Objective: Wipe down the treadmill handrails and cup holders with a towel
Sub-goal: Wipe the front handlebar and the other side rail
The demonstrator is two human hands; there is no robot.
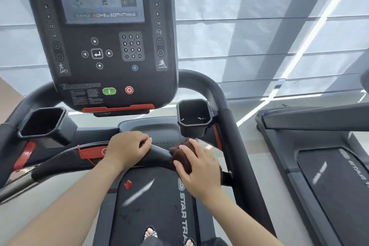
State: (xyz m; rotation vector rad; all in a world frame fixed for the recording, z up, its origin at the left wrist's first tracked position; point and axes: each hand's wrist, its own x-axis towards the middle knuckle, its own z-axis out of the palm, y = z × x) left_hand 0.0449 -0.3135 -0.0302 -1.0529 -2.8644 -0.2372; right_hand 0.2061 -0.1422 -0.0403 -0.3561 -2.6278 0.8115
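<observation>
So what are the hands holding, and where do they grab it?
The right hand clutches a bunched dark brown towel, pressing it onto the front handlebar. The left hand grips that same bar at its middle, bare.

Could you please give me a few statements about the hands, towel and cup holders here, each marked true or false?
1. The right hand presses a dark brown towel on the front handrail. True.
2. The left hand holds a spray bottle. False: it grips the handrail bare.
3. The right cup holder has a bottle in it. False: no bottle shows inside.
4. The left cup holder has nothing visible in it. True.
5. The towel lies in a cup holder. False: it is on the handrail.
</observation>
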